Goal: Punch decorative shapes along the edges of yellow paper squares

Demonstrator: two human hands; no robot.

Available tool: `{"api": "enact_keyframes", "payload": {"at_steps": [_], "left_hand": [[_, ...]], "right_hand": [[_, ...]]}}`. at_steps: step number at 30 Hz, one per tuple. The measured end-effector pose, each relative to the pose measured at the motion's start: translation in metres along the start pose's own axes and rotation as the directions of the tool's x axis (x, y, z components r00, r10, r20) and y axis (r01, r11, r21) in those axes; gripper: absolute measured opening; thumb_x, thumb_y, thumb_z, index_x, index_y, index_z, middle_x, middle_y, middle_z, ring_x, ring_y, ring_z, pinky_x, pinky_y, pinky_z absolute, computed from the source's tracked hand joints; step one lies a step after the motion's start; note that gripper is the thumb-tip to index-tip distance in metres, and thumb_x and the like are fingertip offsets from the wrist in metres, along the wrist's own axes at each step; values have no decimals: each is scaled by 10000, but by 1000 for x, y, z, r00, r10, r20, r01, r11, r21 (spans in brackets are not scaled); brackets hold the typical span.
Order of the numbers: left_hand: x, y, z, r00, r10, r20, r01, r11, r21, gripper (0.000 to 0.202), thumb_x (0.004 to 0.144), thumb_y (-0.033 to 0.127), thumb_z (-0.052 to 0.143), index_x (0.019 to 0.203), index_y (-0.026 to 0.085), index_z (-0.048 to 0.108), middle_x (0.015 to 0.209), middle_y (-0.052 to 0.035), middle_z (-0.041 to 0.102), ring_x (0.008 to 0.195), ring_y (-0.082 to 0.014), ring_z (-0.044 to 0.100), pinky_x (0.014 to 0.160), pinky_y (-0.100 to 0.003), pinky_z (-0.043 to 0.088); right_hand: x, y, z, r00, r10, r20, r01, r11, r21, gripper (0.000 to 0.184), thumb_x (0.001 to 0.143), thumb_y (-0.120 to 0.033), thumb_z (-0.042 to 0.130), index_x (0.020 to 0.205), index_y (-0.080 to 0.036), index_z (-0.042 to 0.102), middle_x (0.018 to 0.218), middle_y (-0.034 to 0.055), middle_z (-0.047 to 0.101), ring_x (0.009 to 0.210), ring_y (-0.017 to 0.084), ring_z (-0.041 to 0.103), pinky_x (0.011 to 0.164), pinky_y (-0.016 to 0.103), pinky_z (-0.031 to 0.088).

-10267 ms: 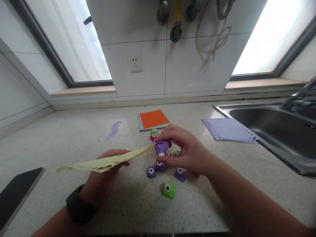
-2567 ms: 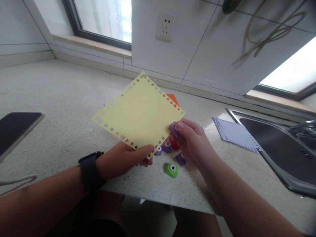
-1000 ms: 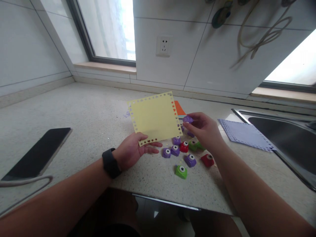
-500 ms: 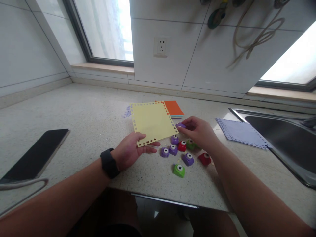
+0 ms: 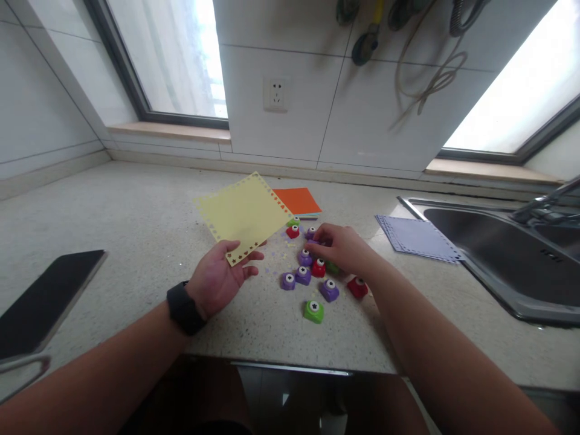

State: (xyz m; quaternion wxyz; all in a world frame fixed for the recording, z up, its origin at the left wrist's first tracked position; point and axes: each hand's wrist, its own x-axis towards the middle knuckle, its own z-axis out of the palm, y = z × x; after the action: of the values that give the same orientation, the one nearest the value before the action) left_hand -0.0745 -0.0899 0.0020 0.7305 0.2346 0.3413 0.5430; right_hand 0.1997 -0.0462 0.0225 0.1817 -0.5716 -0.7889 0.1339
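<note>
My left hand pinches the near corner of a yellow paper square whose edges are lined with punched shapes, and holds it tilted above the counter. My right hand is low over a cluster of small paper punches. Its curled fingertips close on a purple punch that sits at counter level. Just in front of that hand lie more purple punches, a red punch and another red one. A green punch lies nearest to me.
An orange-topped paper stack lies behind the punches, with punched lilac sheets to the right beside a steel sink. A dark phone rests at the left. The counter's front edge runs close below the punches.
My right hand has come down from mid-air with the purple punch to the cluster on the counter. My left hand swung the yellow sheet leftward and away from it. The camera shifted right.
</note>
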Motion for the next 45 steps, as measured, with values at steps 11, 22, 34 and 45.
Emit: {"api": "enact_keyframes", "payload": {"at_steps": [11,22,34,45], "left_hand": [[1,-2,-1,997,32,-65,-35,998,-52,175,896,96,510,985,146,653,916,-76,694,651,-174,653,485,-273,520],[2,-2,0,995,39,-92,-45,997,-70,149,862,90,540,943,169,636,909,-56,673,639,-180,636,468,-275,495],[-2,-3,3,995,59,-79,-59,998,-4,174,854,78,538,962,160,647,905,-61,661,641,-172,632,484,-275,506],[-5,-3,5,997,48,-68,-47,999,22,174,843,79,570,972,173,639,911,-54,668,653,-167,639,498,-280,518]], "right_hand": [[1,3,3,998,-66,10,66,998,-4,188,922,-352,616,856,-253,761,841,51,769,740,209,665,659,344,444],[7,35,-15,948,65,-313,-10,985,173,186,939,-355,580,915,-237,722,790,25,769,677,185,678,652,319,461],[14,59,-17,939,62,-337,-65,998,0,186,933,-282,585,951,-214,757,946,65,775,851,233,675,778,356,475],[19,51,-10,960,-3,-278,-29,994,-108,243,961,-358,592,973,-215,787,1017,95,760,997,276,625,918,404,453]]}}
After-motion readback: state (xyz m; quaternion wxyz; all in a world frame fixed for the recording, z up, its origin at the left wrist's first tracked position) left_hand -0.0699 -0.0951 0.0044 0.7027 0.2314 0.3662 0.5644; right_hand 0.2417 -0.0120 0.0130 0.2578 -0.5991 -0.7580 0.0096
